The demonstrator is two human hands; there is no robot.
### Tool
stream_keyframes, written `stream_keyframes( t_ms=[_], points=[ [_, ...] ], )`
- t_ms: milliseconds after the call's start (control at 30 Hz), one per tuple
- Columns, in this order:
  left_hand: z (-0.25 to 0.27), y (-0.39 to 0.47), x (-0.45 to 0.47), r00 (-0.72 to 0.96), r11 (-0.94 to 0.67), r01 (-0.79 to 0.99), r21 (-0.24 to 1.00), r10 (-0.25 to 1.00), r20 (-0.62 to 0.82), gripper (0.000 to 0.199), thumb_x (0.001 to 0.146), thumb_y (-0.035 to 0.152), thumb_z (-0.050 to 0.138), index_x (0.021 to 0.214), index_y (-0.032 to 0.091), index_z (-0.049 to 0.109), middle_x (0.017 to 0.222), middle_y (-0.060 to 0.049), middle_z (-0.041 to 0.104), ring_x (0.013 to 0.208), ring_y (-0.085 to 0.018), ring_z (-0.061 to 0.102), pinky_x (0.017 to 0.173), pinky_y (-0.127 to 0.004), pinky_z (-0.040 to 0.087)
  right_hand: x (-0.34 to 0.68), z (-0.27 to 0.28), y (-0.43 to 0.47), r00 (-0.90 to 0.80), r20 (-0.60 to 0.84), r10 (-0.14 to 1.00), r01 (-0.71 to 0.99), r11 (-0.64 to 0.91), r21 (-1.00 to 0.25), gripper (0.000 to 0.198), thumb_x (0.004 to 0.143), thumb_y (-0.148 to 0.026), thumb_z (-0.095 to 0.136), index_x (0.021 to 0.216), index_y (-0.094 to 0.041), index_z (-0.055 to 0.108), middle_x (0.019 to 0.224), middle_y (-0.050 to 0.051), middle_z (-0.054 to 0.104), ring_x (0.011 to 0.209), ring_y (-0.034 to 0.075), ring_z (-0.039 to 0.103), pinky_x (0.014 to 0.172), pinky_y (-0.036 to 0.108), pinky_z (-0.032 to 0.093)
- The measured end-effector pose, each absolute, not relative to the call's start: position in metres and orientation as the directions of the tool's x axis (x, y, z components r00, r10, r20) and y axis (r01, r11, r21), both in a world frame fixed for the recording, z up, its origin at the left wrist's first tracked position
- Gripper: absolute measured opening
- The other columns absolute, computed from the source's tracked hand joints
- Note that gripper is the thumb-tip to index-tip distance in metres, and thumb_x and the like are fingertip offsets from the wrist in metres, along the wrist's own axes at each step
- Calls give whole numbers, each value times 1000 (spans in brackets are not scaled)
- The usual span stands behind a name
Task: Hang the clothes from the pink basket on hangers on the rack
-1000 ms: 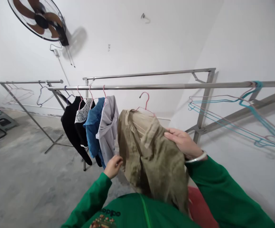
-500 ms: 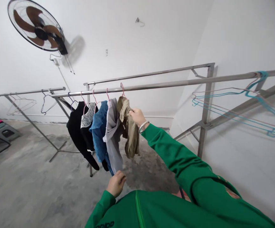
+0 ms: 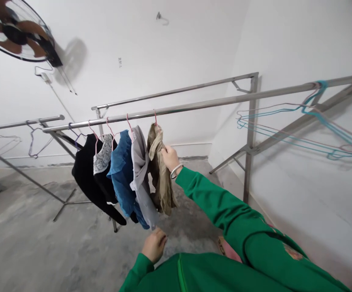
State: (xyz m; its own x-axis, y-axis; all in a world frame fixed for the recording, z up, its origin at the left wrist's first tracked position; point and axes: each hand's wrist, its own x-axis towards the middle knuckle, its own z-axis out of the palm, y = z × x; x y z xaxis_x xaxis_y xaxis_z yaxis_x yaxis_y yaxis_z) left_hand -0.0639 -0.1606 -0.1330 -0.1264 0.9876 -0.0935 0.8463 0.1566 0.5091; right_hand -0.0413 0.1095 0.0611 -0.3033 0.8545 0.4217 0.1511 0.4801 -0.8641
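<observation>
Below the grey garment [image 3: 139, 170], the left hand [image 3: 154, 245] had a grip I could not tell, while the olive shirt [image 3: 161, 182], hung on the rail [image 3: 197, 105], risked unhooking if the right hand [image 3: 170, 158], gripping its cloth, tugged upward.

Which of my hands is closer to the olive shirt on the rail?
Your right. The right hand is at the olive shirt, gripping its edge on the upper part; the left hand is lower, below the shirt and near the grey garment's bottom.
</observation>
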Motion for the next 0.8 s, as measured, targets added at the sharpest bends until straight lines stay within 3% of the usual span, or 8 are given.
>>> stream_keyframes(
  t_ms=[300,467,567,667,733,800],
  points=[
    [-140,-135,-48,29,76,895,439,973,-229,25,93,19,39,92,17,63,103,-10,65,95,-21,65,82,-30,50,-33,63,114,-422,445,790,205,562,-801,16,84,-26,40,70,-20,46,67,0,49,68,15,46,69,28,36],
    [-140,-141,-50,19,90,915,394,964,-265,24,93,18,39,93,17,63,103,-10,66,96,-21,65,83,-29,49,-35,65,114,-436,455,777,207,578,-789,18,85,-23,42,68,-20,48,65,0,50,65,14,45,70,27,38],
    [-141,-145,-54,17,95,920,379,960,-280,24,94,19,40,92,18,63,103,-9,66,94,-19,66,81,-27,50,-33,58,111,-452,455,767,142,565,-813,19,88,-29,44,79,-18,56,71,1,57,69,15,50,71,28,42],
    [-139,-142,-56,40,65,936,346,957,-288,20,93,19,43,91,18,64,101,-8,68,90,-17,67,78,-24,50,-15,30,104,-418,526,740,58,600,-798,28,87,-37,53,103,-15,58,93,7,63,84,18,58,80,32,48],
    [-137,-136,-55,82,18,946,323,953,-292,18,92,19,46,90,19,64,98,-6,69,88,-16,67,77,-22,50,12,-6,95,-418,560,715,119,654,-747,44,82,-32,62,121,-13,53,115,13,60,105,22,56,94,37,46],
    [-137,-127,-51,154,-43,946,321,932,-329,19,93,19,45,91,19,63,98,-6,68,89,-16,66,78,-23,49,54,-53,78,-536,397,745,305,609,-732,56,79,-22,65,131,-12,47,132,16,51,120,23,51,104,39,41]
  ],
)
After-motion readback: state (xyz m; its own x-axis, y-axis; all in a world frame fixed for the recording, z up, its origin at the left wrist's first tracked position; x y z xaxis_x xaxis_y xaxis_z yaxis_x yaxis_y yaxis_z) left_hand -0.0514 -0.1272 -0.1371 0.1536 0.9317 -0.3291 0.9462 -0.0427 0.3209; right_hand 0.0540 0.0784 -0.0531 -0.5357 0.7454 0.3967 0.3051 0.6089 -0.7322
